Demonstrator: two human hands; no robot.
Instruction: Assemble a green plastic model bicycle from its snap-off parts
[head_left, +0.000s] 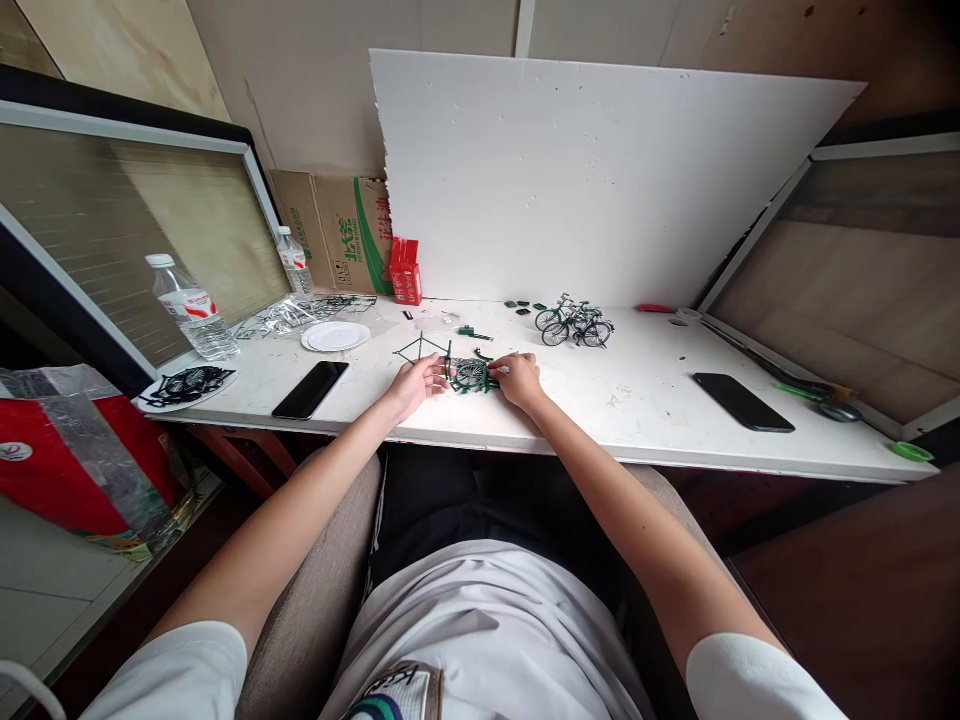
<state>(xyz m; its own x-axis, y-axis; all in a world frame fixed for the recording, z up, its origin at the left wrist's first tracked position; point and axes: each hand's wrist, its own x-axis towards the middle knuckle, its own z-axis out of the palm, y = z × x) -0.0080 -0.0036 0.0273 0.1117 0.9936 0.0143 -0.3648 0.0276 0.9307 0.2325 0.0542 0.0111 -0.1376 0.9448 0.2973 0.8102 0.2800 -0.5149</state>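
Note:
My left hand [416, 385] lies palm partly up on the white table, its fingers stretched toward small green model bicycle parts. Its fingertips reach the near edge of a cluster with a spoked wheel [471, 375]; whether they touch it is hard to tell. From the other side my right hand [519, 378] pinches a green model bicycle part at the cluster's right end, mostly covered by the fingers. A thin green bicycle frame piece [421, 347] lies just beyond my left hand. Farther back is another small green piece [472, 332].
Assembled model bicycles [574, 322] stand at the back right. Phones lie left [311, 388] and right [742, 402]. White plates [335, 336], black parts on a plate [187, 386], water bottles [191, 310], a red box [406, 272] and a white board [600, 180] surround the work area.

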